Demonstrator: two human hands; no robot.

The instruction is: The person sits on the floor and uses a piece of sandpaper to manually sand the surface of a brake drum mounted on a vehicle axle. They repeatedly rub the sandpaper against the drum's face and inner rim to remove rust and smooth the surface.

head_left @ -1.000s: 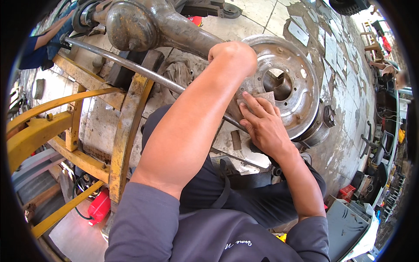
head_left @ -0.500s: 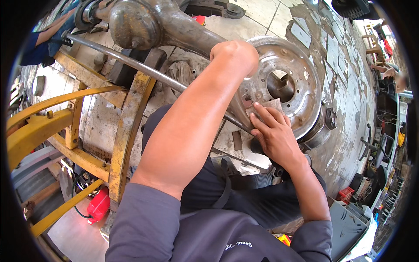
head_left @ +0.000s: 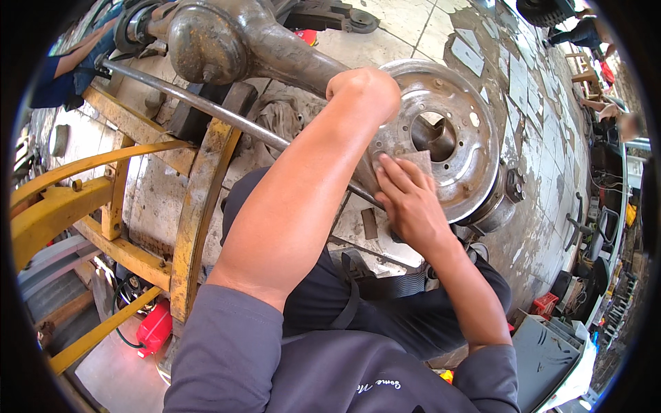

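Observation:
My right hand (head_left: pixel 414 210) lies over a round metal plate (head_left: pixel 475 141), its fingers pressing a brownish piece of sandpaper (head_left: pixel 420 163) against the face. The plate is worn bare metal with a large center opening and several small holes. It stands at the end of a heavy axle housing (head_left: pixel 296 54). My left hand (head_left: pixel 366 91) is bent over at the plate's upper left edge, beside the axle tube. Its fingers are turned away and hidden, so what they touch does not show.
A long metal rod (head_left: pixel 206 101) runs diagonally under my left forearm. Yellow metal frame (head_left: pixel 200 220) stands at left, near a red tool (head_left: pixel 155 329). Another person's arm (head_left: pixel 72 60) shows at far left. A grey cabinet (head_left: pixel 547 358) stands at lower right on the tiled floor.
My right hand and the sandpaper have slid a little up and left across the plate, covering a small hole seen before. The whole view has shifted slightly. My left hand stays by the edge.

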